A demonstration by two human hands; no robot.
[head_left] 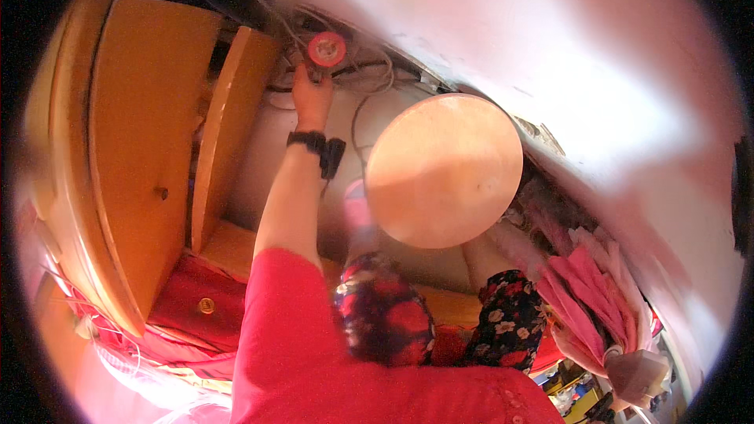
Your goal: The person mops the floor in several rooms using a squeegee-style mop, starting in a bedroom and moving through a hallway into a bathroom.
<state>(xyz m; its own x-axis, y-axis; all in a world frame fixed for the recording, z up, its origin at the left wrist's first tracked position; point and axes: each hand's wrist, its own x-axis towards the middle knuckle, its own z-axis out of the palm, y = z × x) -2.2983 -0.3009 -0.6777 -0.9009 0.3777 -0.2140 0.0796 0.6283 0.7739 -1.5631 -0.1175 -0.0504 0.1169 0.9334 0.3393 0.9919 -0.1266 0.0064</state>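
My left hand (312, 96) reaches forward, with a dark watch (316, 145) on the wrist. Its fingers are bent around a round red thing with a pale centre (327, 49), whose kind I cannot make out. Grey and black cables (369, 67) run close around the hand. My right hand is not in view. To the right of my left forearm stands a round pale wooden stool top (444, 173), partly covering the floor and one of my lower legs.
Wooden cabinet doors (153, 118) stand on the left, one swung outward (228, 133). A pale pink wall (565, 47) slants along the right. Pink folded cloth, perhaps an umbrella (593, 298), is at lower right. A foot with pink footwear (357, 204) is beside the stool top.
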